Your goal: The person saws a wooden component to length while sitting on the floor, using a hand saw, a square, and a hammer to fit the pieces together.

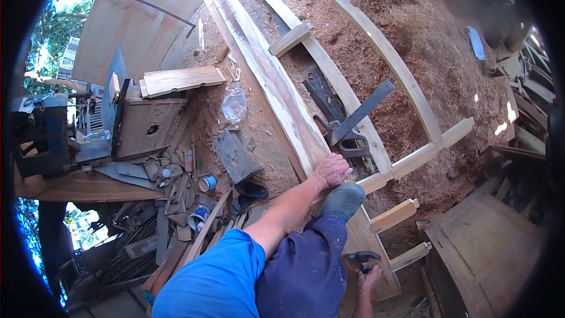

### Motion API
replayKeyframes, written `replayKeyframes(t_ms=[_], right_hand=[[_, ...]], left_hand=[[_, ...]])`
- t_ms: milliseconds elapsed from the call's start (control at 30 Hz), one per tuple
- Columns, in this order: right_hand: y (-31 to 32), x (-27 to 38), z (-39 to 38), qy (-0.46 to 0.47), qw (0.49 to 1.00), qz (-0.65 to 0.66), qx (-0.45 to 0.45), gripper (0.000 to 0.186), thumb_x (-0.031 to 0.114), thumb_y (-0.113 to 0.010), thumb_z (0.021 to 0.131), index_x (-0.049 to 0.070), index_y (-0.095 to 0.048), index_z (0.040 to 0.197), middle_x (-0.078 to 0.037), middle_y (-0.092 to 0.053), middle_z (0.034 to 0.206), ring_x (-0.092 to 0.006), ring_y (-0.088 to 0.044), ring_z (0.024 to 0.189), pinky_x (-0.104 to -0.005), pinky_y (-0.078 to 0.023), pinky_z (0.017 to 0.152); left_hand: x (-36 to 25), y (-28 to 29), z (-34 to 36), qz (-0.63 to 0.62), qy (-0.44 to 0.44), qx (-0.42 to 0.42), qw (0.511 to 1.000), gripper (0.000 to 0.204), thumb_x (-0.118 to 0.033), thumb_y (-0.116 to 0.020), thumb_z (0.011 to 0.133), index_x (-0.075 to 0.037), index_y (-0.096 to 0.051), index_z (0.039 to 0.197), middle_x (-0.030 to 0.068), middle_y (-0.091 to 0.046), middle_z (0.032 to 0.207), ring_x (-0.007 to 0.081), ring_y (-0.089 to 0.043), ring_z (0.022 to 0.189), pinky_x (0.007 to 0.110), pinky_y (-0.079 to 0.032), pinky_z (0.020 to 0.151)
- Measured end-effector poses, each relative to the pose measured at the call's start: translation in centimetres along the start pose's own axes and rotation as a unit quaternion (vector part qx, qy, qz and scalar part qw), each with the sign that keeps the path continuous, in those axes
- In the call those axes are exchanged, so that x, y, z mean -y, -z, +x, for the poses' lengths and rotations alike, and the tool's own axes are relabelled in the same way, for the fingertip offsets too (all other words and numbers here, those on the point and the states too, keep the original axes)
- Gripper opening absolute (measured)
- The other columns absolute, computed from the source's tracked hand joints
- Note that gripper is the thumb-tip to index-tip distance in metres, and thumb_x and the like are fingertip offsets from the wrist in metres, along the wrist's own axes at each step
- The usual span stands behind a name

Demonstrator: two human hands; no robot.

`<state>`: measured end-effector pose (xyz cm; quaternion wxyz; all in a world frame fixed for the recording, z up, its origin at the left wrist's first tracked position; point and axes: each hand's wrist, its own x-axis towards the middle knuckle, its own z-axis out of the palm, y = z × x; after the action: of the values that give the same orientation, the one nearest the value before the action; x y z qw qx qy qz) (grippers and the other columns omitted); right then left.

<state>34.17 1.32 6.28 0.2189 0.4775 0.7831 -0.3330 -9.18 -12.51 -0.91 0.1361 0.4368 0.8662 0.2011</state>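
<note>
My left hand [332, 171] is closed at the near end of a long, live-edged board [265, 65]. What its fingers grip is hidden. Right beside it, my foot in a grey perforated clog [343, 199] presses on the wood. Lower right, my right hand [369, 280] is wrapped round a claw hammer [365, 255], its dark head over a wide plank [364, 235] with tenoned rails [395, 216] sticking out. A handsaw [362, 112] with a dark handle lies beyond my left hand, across the pale wooden frame [329, 68].
A curved frame stile [388, 53] runs over a heap of wood shavings [429, 41]. At right leans a wooden panel [482, 247]. On the left are a plastic bag [234, 106], a grey wooden block [235, 156], paint cans [208, 184] and piled offcuts [170, 224].
</note>
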Motion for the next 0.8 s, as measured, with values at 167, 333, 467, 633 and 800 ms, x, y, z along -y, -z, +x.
replayKeyframes(t_ms=[167, 333, 467, 633, 800], right_hand=[[0.0, -0.9, 0.3, -0.007, 1.0, -0.029, 0.005, 0.054, 0.011, -0.093, 0.054, 0.006, -0.055, 0.093, -0.015, -0.057, 0.099, -0.0378, -0.057, 0.096, -0.0474, -0.045, 0.086], [-0.6, -1.0, 0.4, -0.024, 0.999, -0.035, -0.002, 0.055, 0.011, -0.094, 0.055, 0.006, -0.055, 0.094, -0.015, -0.057, 0.098, -0.0378, -0.057, 0.094, -0.0474, -0.045, 0.085], [-0.7, -1.2, 0.4, -0.01, 1.0, -0.01, -0.003, 0.055, 0.011, -0.093, 0.055, 0.006, -0.055, 0.094, -0.015, -0.056, 0.098, -0.0379, -0.057, 0.094, -0.0474, -0.045, 0.085], [-0.9, -1.9, 0.4, -0.004, 1.0, -0.002, -0.002, 0.056, 0.01, -0.093, 0.054, 0.006, -0.055, 0.096, -0.015, -0.056, 0.098, -0.038, -0.057, 0.095, -0.0479, -0.045, 0.085], [-0.7, -1.7, 0.3, 0.02, 1.0, -0.016, -0.006, 0.056, 0.01, -0.093, 0.054, 0.006, -0.056, 0.096, -0.016, -0.056, 0.098, -0.0385, -0.057, 0.096, -0.0482, -0.045, 0.086]], left_hand=[[-0.1, -0.5, -0.1, -0.017, -0.005, -0.028, 0.999, 0.032, -0.03, -0.057, 0.095, -0.012, -0.059, 0.07, 0.0072, -0.058, 0.075, 0.0259, -0.059, 0.082, 0.04, -0.043, 0.08], [0.3, -0.9, -0.2, -0.024, -0.005, -0.021, 0.999, 0.031, -0.031, -0.057, 0.095, -0.012, -0.06, 0.071, 0.0074, -0.058, 0.075, 0.026, -0.058, 0.082, 0.04, -0.043, 0.081], [0.4, -0.7, -0.2, -0.013, -0.002, -0.002, 1.0, 0.03, -0.031, -0.057, 0.095, -0.012, -0.061, 0.072, 0.0075, -0.059, 0.076, 0.0261, -0.059, 0.083, 0.041, -0.043, 0.081], [0.0, -0.6, 0.0, -0.02, -0.003, -0.01, 1.0, 0.03, -0.03, -0.056, 0.095, -0.012, -0.062, 0.072, 0.0075, -0.059, 0.076, 0.0259, -0.059, 0.083, 0.041, -0.044, 0.081], [0.1, -0.4, -0.1, -0.007, 0.002, 0.005, 1.0, 0.031, -0.031, -0.056, 0.096, -0.011, -0.062, 0.072, 0.0078, -0.06, 0.076, 0.0262, -0.059, 0.083, 0.041, -0.044, 0.081]])
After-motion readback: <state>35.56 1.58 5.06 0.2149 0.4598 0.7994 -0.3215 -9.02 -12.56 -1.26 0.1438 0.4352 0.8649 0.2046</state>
